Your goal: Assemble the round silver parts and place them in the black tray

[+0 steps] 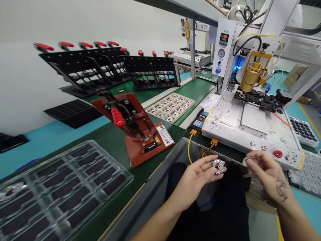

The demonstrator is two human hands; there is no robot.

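Observation:
Between the thumb and fingers of my left hand (200, 174) is a shiny metal watch case (218, 167), its round opening facing up, held above my lap. To its right, my right hand (264, 167) pinches a small, thin, pale disc (246, 161) at the fingertips; whether it is glass or plastic I cannot tell. The two hands are apart, in front of the machine's near edge. A red-brown clamp fixture (132, 159) with a red-handled toggle lever stands on the green bench left of my hands.
A clear tray (85, 147) with dark compartments lies at the left front. Behind the fixture, a beige tray (173, 106) holds several metal cases. Black clamp racks (152, 63) line the back. The white press machine (225, 113) and a tray of discs (307, 174) are at right.

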